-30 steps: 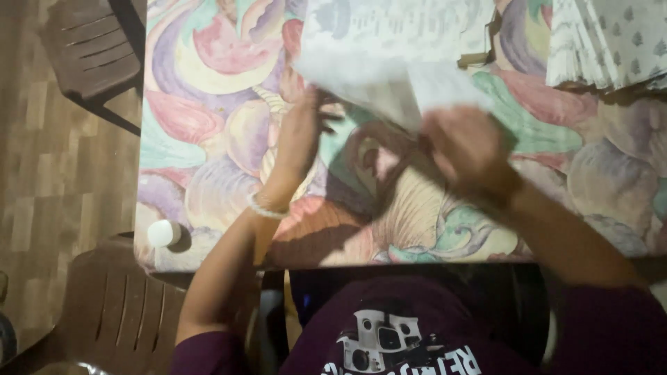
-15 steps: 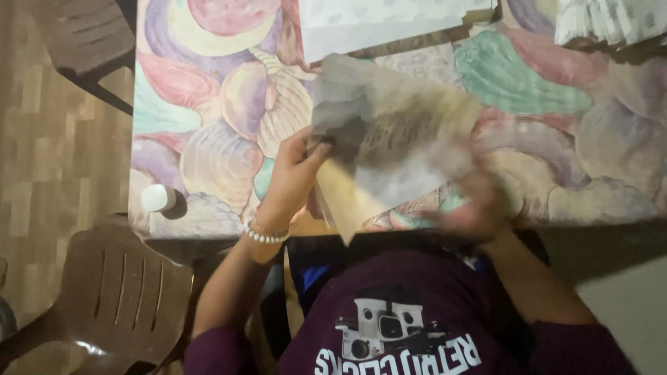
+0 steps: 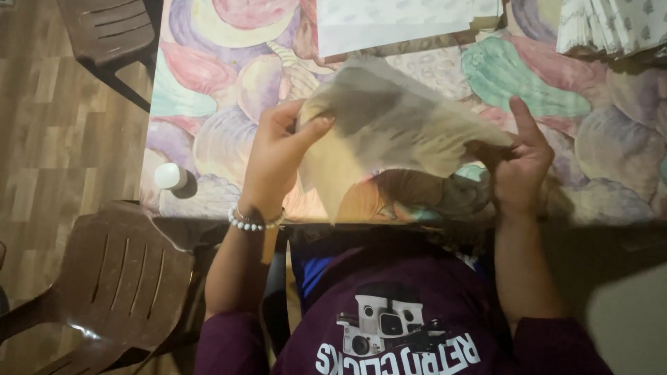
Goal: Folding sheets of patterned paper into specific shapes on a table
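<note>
Your left hand (image 3: 278,156) is closed in a pinch, thumb pressed over the top left corner of a thin, pale tan sheet of paper (image 3: 389,132), the other fingers curled behind it; a white bead bracelet (image 3: 253,221) sits on that wrist. Your right hand (image 3: 521,163) grips the sheet's right edge with the lower fingers folded around it, the index finger standing straight up and free of the paper. The sheet is held up off the table between your two hands, slightly blurred, creased through the middle, with a pointed corner hanging down toward your chest. Below it lies the table (image 3: 208,83), covered in a cloth printed with large pastel shapes in pink, purple, green and yellow. At the far edge, a white flat stack of paper (image 3: 396,24) lies just beyond the held sheet, apart from it. In the top right corner sits a bundle of folded patterned paper (image 3: 611,24), well apart from your right hand. A small white round object (image 3: 169,176) rests near the table's left edge, beside your left forearm. Two brown plastic chairs stand on the wood floor, one (image 3: 104,278) by your left elbow, one (image 3: 108,31) further off at the top left.
</note>
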